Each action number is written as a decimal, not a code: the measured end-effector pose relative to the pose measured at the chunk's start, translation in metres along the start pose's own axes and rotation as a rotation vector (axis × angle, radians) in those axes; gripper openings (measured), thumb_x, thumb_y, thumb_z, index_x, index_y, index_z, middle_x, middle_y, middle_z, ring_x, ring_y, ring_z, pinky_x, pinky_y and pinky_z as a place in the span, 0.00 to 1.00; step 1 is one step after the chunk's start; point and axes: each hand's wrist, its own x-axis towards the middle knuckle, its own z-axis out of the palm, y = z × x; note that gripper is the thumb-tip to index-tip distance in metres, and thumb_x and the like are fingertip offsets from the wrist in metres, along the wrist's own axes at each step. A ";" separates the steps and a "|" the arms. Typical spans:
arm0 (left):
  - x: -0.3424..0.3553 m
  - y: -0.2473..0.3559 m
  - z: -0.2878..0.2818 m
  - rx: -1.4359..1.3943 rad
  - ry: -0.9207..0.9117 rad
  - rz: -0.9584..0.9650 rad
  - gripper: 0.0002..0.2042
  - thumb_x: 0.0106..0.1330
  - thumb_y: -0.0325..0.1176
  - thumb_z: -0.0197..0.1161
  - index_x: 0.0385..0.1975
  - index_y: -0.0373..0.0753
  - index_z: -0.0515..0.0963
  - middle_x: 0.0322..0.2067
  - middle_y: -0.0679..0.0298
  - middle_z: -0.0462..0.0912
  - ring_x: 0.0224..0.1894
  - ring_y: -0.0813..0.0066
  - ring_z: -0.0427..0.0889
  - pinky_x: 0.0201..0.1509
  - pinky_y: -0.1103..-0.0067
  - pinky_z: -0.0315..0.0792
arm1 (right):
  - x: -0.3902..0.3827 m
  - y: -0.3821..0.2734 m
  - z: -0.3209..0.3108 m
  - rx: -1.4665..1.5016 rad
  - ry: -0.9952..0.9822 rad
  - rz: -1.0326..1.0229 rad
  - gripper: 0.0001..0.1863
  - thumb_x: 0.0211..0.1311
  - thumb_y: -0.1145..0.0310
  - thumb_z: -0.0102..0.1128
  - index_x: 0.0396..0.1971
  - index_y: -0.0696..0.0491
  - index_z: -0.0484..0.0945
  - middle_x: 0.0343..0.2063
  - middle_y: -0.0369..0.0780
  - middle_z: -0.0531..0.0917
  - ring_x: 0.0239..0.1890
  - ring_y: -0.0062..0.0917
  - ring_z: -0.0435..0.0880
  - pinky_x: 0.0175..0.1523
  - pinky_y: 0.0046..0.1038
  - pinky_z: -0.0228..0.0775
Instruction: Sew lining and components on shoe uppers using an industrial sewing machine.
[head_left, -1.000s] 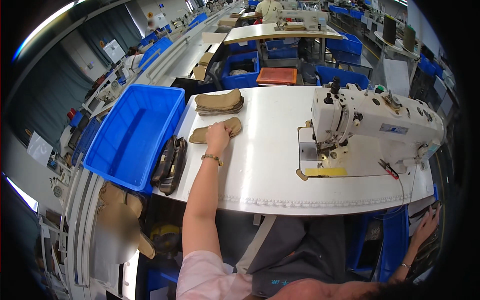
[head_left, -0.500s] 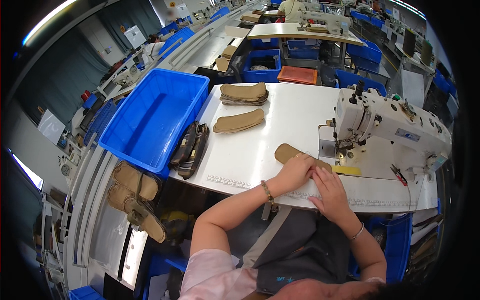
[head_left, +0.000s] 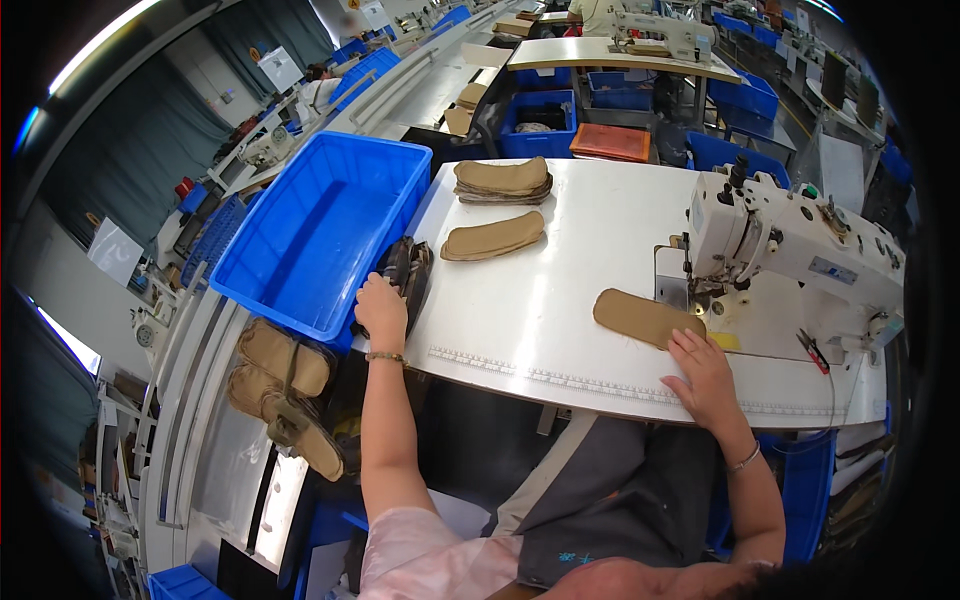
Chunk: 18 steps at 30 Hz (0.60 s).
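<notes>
My left hand (head_left: pixel 382 310) has its fingers curled on the dark striped fabric pieces (head_left: pixel 416 270) beside the blue bin. My right hand (head_left: pixel 705 375) rests open, fingertips on a khaki oval piece (head_left: pixel 640 314) lying left of the sewing machine (head_left: pixel 800 250) and partly beside its needle plate. Towards the back of the white tabletop (head_left: pixel 530 320) lie a thick stack of khaki pieces (head_left: pixel 500 177) and, nearer, a thinner one (head_left: pixel 490 235). Red-handled snips (head_left: pixel 815 353) lie on the machine bed.
A large blue bin (head_left: pixel 310 220) stands left of the table, with khaki pieces (head_left: pixel 280 370) below it on a rail-side surface. Behind are an orange tray (head_left: pixel 610 140), more bins and another sewing table (head_left: pixel 570 55) with a person partly visible.
My left hand went from the khaki stack to the piece by the machine, then left to the dark pieces. My right hand came up onto the khaki piece, which now sits farther right.
</notes>
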 end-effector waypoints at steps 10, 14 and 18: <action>0.002 0.000 0.015 0.107 0.049 0.094 0.15 0.64 0.34 0.65 0.48 0.38 0.72 0.44 0.55 0.81 0.50 0.54 0.81 0.48 0.61 0.77 | -0.001 -0.001 0.000 0.022 0.019 -0.001 0.28 0.61 0.56 0.65 0.56 0.59 0.77 0.61 0.45 0.77 0.66 0.41 0.71 0.71 0.45 0.57; -0.002 -0.001 0.012 -0.129 -0.021 -0.067 0.23 0.66 0.37 0.66 0.58 0.37 0.69 0.49 0.52 0.81 0.53 0.51 0.80 0.55 0.57 0.71 | -0.002 -0.001 -0.001 0.015 0.023 0.004 0.28 0.60 0.57 0.66 0.56 0.59 0.77 0.60 0.45 0.77 0.66 0.41 0.71 0.71 0.45 0.57; 0.005 0.005 -0.001 -0.086 -0.173 -0.120 0.30 0.65 0.40 0.67 0.65 0.36 0.65 0.51 0.51 0.81 0.54 0.48 0.80 0.54 0.54 0.71 | -0.002 0.002 0.000 0.021 0.027 0.001 0.28 0.60 0.57 0.66 0.56 0.59 0.77 0.60 0.45 0.78 0.65 0.41 0.71 0.71 0.45 0.57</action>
